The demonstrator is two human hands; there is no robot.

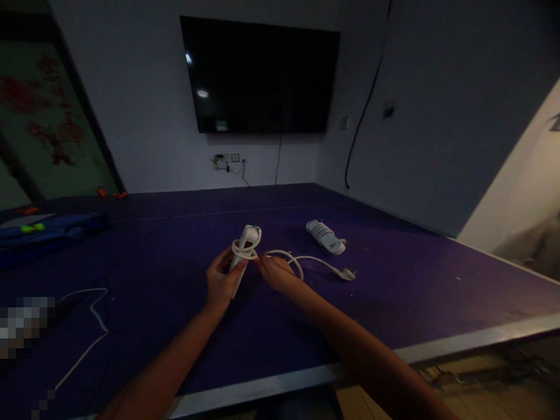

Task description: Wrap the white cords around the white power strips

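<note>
My left hand (222,276) is closed around a white power strip (237,274), which it holds tilted above the purple surface. Loops of white cord wrap the strip's upper end. Close by on the right, my right hand (273,271) pinches the cord (257,255) beside the strip. From there the loose cord curves over the surface to a white plug (347,273). Farther back lies a second white power strip (326,237) with its cord wound round it. Part of the held strip is hidden by my left fingers.
The purple surface (175,332) ends in a pale front edge (262,387). A thin white cable (98,318) and blue cloth (65,228) lie at the left. Small orange objects (119,195) sit at the back left. A television (262,76) hangs on the wall above sockets (235,157).
</note>
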